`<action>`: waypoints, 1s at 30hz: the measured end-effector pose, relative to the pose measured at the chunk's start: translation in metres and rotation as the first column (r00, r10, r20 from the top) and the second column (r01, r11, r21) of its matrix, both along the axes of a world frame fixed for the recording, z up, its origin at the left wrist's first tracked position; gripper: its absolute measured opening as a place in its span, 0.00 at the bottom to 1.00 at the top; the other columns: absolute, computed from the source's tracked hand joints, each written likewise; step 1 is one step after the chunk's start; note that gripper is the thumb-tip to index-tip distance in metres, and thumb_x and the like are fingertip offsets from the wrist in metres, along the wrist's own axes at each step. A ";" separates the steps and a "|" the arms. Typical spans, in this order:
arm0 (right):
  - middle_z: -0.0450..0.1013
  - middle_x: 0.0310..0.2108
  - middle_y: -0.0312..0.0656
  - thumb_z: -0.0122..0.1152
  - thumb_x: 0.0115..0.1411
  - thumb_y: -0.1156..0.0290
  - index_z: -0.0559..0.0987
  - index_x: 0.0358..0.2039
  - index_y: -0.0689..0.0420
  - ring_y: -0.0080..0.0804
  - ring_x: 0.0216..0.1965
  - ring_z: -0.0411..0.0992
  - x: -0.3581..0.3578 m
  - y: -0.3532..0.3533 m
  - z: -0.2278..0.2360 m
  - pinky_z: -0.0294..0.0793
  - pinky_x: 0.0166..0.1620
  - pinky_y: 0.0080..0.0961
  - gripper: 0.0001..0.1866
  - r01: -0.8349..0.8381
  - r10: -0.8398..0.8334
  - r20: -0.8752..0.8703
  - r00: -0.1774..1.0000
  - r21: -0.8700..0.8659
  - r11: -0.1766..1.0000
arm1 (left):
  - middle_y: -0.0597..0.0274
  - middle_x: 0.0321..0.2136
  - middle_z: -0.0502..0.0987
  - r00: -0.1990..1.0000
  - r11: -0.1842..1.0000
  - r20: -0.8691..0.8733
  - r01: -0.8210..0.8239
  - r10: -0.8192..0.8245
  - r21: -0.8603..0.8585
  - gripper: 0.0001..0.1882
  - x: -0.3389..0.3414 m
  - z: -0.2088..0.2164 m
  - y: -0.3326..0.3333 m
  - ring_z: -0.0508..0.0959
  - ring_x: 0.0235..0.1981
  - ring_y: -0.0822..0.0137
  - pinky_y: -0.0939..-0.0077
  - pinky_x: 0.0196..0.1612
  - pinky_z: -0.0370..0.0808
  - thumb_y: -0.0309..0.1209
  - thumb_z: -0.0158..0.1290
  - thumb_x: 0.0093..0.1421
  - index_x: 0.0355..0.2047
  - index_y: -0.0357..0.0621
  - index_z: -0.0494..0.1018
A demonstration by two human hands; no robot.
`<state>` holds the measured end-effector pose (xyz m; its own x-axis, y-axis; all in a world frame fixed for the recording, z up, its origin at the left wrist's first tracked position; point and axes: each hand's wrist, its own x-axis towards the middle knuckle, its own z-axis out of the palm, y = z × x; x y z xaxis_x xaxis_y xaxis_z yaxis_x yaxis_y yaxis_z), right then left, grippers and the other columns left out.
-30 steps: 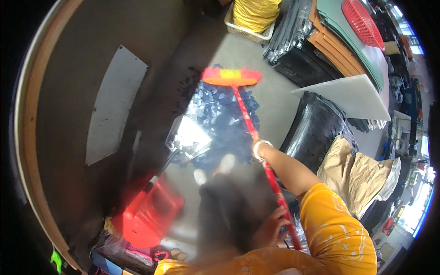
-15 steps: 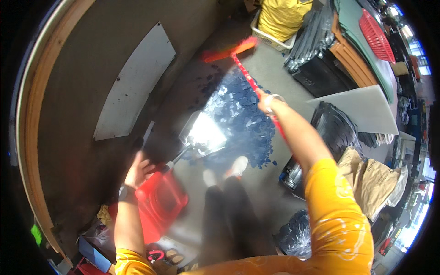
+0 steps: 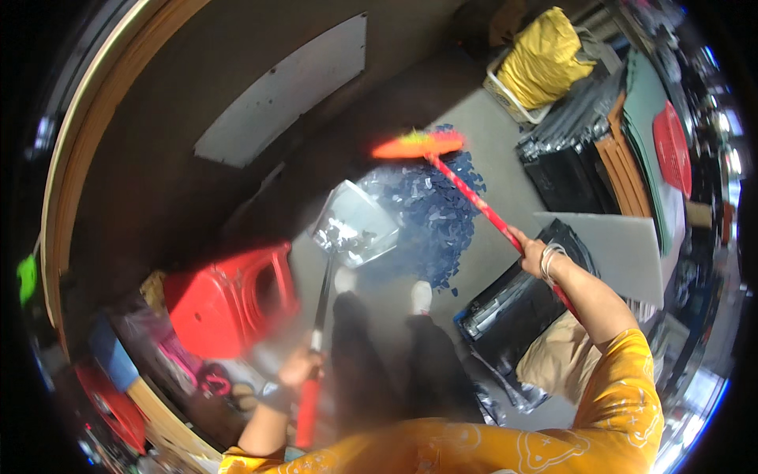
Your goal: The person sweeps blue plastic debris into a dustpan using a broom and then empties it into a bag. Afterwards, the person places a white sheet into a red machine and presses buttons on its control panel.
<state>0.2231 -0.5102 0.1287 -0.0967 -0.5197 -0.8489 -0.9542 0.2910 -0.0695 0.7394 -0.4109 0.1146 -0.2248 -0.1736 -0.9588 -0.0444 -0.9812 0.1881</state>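
My right hand (image 3: 537, 254) is wrapped round the red stick of a broom (image 3: 474, 197). Its orange-red bristle head lies across the far edge of a heap of dark blue flat scraps (image 3: 442, 217) on the floor. Down at the lower left, my left hand (image 3: 300, 367), slightly blurred, grips the long handle of a dustpan (image 3: 371, 229); the red handle end sticks out below the fist. The dustpan's pale, shiny pan rests on the floor at the heap's left side, with a few bright scraps in it.
A red plastic stool (image 3: 209, 304) lies left of the dustpan. To the right are a black wrapped bundle (image 3: 513, 292), a white sheet (image 3: 608, 245) and stacked black packs (image 3: 560, 174). A basket with a yellow bag (image 3: 541, 63) stands at the far right. A dark wall runs along the left.
My left hand, earlier beside the stool with fingers spread, now grips the dustpan handle, which stands more upright. The broom head has come nearer, onto the scraps. The whole view has shifted.
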 end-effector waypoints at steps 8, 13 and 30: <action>0.64 0.48 0.59 0.45 0.51 0.76 0.42 0.62 0.38 0.50 0.49 0.66 0.131 -0.101 -0.142 0.65 0.50 0.42 0.40 -0.243 0.243 0.027 0.970 0.009 0.970 | 0.58 0.36 0.67 0.794 0.794 -0.061 -0.595 0.605 0.124 0.40 -0.067 0.041 0.191 0.67 0.16 0.68 0.76 0.16 0.67 0.17 0.41 0.47 0.61 0.54 0.45; 0.67 0.46 0.58 0.41 0.57 0.75 0.36 0.62 0.41 0.46 0.46 0.69 0.150 0.008 -0.184 0.68 0.46 0.42 0.37 -0.439 0.438 0.028 0.898 0.093 0.894 | 0.61 0.32 0.69 0.648 0.648 -0.046 -0.750 0.760 0.134 0.29 -0.072 0.026 0.252 0.66 0.16 0.71 0.78 0.16 0.66 0.18 0.42 0.49 0.54 0.50 0.56; 0.70 0.41 0.57 0.48 0.52 0.78 0.36 0.62 0.39 0.49 0.42 0.71 0.187 0.045 -0.106 0.70 0.43 0.41 0.44 -0.880 0.900 -0.009 0.436 0.206 0.428 | 0.62 0.23 0.69 0.665 0.615 0.059 -0.718 0.745 0.324 0.05 0.086 -0.077 0.362 0.67 0.16 0.74 0.82 0.15 0.64 0.25 0.47 0.50 0.29 0.44 0.64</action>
<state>0.4106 -0.4653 0.0231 0.2548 -0.2400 -0.9367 -0.6849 -0.7286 0.0003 0.8255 -0.0488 0.0376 -0.2213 -0.0265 -0.9748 0.7139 -0.6854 -0.1434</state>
